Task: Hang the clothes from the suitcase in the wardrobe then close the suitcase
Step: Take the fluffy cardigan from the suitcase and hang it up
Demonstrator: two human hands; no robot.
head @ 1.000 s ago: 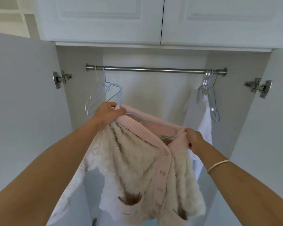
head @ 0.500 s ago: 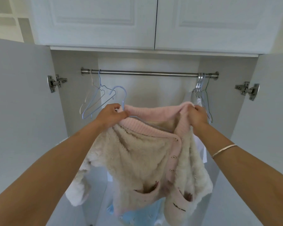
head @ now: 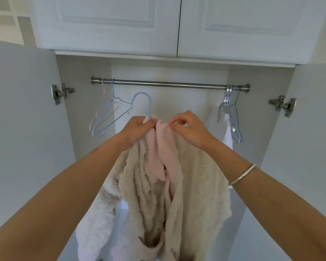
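in the open wardrobe, below the middle of the rail, the soft, bulky, light cardigan hangs long-axis down from its pink collar, best held there, left hand clenched on collar and blue hanger, right hand pinching the collar.

1 head-worn view faces the open wardrobe closely, seemingly tilted upward.
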